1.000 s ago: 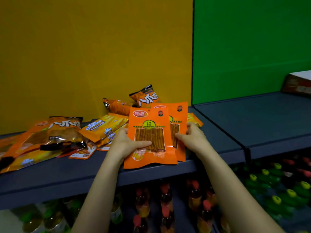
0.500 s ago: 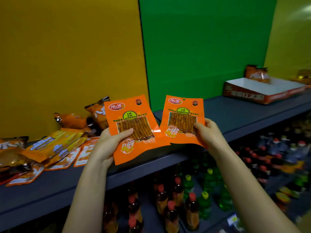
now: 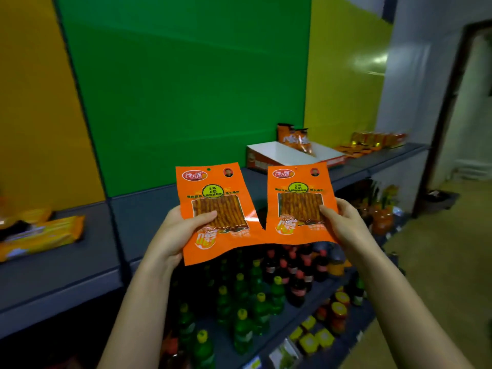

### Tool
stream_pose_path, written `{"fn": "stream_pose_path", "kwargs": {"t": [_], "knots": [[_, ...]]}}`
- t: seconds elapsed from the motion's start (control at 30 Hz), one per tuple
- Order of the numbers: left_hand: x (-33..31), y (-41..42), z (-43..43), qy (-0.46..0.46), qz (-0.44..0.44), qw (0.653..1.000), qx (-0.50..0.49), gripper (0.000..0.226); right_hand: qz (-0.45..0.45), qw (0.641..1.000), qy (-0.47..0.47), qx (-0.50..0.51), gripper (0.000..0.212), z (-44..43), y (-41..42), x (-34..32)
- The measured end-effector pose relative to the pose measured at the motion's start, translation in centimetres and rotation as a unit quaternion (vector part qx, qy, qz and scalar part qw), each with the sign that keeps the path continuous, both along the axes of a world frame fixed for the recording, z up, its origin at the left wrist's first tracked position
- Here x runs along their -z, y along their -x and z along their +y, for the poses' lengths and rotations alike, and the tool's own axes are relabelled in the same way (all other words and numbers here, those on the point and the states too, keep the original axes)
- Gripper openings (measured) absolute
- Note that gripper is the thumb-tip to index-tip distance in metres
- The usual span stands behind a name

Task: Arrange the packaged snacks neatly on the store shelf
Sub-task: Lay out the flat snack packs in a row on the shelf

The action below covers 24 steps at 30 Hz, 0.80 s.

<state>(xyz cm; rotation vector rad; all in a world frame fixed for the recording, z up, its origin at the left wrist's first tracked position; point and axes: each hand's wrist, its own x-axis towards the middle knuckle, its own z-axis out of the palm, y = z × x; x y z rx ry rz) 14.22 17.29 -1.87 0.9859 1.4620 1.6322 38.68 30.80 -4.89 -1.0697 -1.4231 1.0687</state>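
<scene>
Now each hand, L [image 3: 173, 233] & R [image 3: 343, 225], pinches one orange snack pkt [image 3: 213, 209] (matching, seemingly) above shelf [image 3: 149, 209].

So the left hand [image 3: 174, 235] and right hand [image 3: 343, 227] each hold up a snack packet in front of the shelf [image 3: 149, 214], left packet [image 3: 213, 209] just beside the right packet [image 3: 299, 201] at its 3 o'clock, lower corners about touching. Up at 1 o'clock an open box [image 3: 287, 155] sits on the shelf with a bag [image 3: 295, 139] inside, more packs [image 3: 372, 141] lying past it. At 9 o'clock loose packets [image 3: 40, 235] lie on the shelf, and bottles [image 3: 266, 288] stand on the tier underneath at 6.
</scene>
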Motion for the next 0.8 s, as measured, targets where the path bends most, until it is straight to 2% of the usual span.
{"fn": "stream_pose_path", "kwargs": {"t": [0.47,0.8], "knots": [[1.3,-18.8,19.3,-0.003,0.003,0.993,0.117,0.018,0.027,0.992,0.009,0.124,0.032,12.5,-22.0,1.8],[2.4,-28.9,38.1,-0.026,-0.008,0.992,0.121,0.017,0.053,0.989,0.005,0.136,0.033,29.2,-32.8,2.0]]}}
